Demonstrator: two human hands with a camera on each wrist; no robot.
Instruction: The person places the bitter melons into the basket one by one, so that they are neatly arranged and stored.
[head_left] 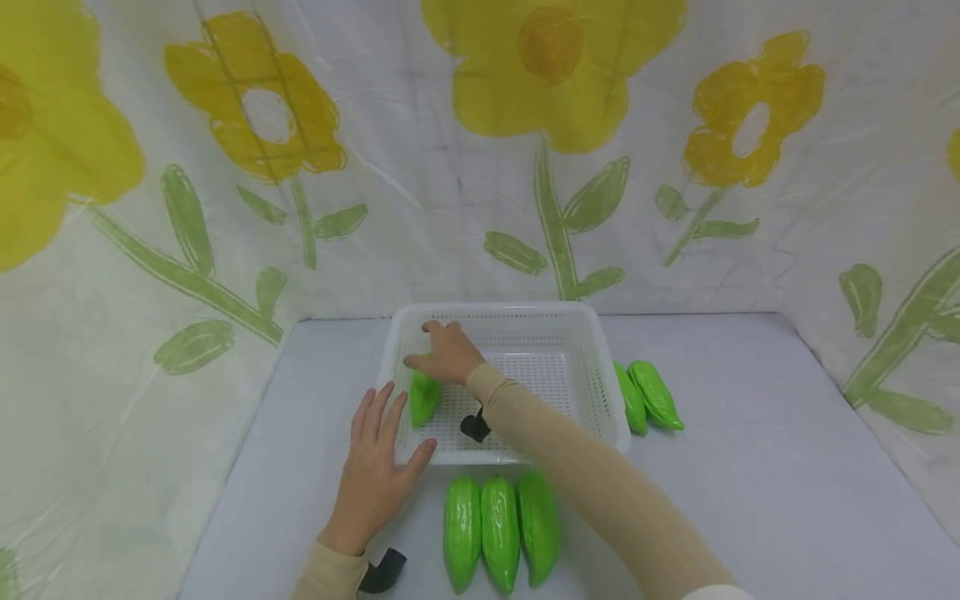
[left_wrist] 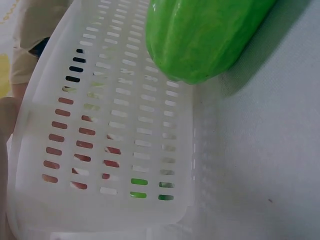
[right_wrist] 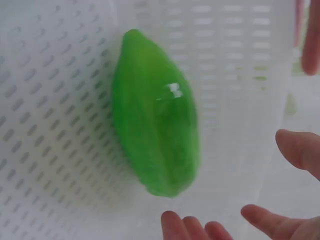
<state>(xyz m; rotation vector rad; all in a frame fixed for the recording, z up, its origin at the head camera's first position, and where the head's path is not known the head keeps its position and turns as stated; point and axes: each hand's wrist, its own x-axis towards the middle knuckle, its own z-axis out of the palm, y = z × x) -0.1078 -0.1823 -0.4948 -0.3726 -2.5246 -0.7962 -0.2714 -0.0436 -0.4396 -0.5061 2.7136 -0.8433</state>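
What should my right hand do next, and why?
Probably draw your right hand back toward the three green fruits in front of the basket: one green fruit lies inside, and your fingers look apart from it.

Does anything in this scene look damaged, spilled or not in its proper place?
Nothing stands out. The white basket sits level, the green fruit inside shows no visible damage, three fruits lie side by side in front, and two more are beside its right wall.
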